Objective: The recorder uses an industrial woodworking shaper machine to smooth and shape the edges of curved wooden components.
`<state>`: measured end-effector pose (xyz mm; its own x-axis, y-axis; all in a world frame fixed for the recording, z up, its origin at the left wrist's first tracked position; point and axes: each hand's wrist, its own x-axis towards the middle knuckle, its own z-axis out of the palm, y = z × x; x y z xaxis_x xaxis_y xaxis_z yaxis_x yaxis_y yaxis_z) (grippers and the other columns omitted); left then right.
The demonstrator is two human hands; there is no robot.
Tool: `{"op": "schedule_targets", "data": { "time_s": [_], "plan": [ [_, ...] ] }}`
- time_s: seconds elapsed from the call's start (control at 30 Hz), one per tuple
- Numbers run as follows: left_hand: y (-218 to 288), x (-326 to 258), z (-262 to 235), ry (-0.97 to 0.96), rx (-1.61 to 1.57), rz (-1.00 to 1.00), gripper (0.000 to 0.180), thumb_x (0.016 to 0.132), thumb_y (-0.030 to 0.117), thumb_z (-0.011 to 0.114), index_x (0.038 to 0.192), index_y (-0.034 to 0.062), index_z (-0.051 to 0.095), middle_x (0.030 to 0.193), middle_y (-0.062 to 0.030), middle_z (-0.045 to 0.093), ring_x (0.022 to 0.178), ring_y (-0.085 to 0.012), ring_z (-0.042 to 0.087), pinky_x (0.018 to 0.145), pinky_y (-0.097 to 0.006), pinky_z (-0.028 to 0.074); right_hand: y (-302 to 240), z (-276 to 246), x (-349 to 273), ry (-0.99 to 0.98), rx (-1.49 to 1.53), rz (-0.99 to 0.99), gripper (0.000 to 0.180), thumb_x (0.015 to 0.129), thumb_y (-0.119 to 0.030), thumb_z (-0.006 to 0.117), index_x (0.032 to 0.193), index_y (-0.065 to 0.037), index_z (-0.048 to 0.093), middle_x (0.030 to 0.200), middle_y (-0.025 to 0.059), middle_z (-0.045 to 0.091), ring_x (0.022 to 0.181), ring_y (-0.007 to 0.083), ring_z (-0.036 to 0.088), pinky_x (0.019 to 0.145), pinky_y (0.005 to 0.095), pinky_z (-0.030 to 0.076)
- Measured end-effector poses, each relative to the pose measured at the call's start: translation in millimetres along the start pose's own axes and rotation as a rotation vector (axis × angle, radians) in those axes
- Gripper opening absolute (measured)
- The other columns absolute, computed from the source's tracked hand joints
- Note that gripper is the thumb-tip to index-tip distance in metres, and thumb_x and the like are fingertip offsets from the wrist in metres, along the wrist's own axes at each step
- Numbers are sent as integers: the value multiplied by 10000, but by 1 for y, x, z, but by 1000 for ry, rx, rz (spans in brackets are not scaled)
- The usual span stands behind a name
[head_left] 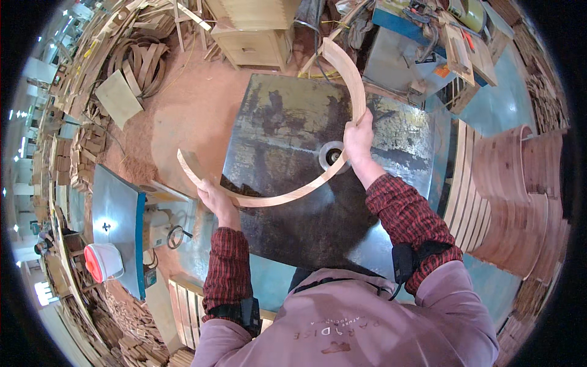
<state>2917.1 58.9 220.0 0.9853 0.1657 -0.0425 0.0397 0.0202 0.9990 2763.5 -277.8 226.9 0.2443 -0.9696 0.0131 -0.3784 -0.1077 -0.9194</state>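
A curved, pale wooden piece (348,70), bent in a wide arc, is held in both my hands over a dark metal machine table (293,235). My left hand (218,203) is closed round the arc near its left end. Farther right, my right hand (359,139) grips it partway up the other arm of the curve. A round metal spindle collar (332,154) sits in the table, close to the inner side of the arc by my right hand. Whether the wood touches it, I cannot tell.
Stacked curved wooden panels (501,165) stand at the right. To the left is a blue-grey machine table (116,214) with a red-lidded white bucket (104,263) and a handwheel (176,237). A wooden cabinet (254,46) stands beyond; wood scraps (137,67) pile up far left.
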Motion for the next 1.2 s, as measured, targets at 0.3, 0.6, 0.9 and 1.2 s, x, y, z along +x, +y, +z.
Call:
{"op": "schedule_targets", "data": {
  "time_s": [0.3, 0.6, 0.9, 1.2],
  "plan": [
    [11, -41, -64, 63, 46, -119, 455, 1101, 293, 455, 1428, -22, 434, 1315, -128, 542, 1186, -228, 530, 1040, -394, 423, -6, -5, -38, -140, -77, -4, 659, 865, -49, 556, 1503, 3, 398, 1373, 287, 565, 1261, 448, 573, 1082, 488, 444],
    [60, -108, -100, 1, 570, 417, 564, 1007, 115, 596, 1509, -52, 399, 1501, -245, 494, 1434, -373, 440, 1174, -445, 370, -14, -30, -77, -300, -119, -5, 644, 875, -42, 538, 1503, -23, 398, 1357, 280, 574, 1247, 449, 582, 1058, 492, 462],
    [79, -235, 13, -991, 891, 564, 562, 941, 393, 690, 1278, -38, 562, 1210, -296, 654, 1112, -423, 668, 952, -516, 541, -7, -50, -116, -304, -152, -69, 643, 891, -51, 547, 1511, -22, 375, 1380, 281, 540, 1258, 451, 572, 1066, 484, 456],
    [68, -242, 10, -995, 1132, 421, 338, 991, 387, 637, 955, 64, 544, 785, -177, 708, 711, -385, 722, 609, -509, 576, -9, -42, -47, -504, -30, -136, 568, 966, -299, 593, 1448, -23, 475, 1254, 253, 638, 1204, 395, 633, 1018, 464, 482]
  ]
}}
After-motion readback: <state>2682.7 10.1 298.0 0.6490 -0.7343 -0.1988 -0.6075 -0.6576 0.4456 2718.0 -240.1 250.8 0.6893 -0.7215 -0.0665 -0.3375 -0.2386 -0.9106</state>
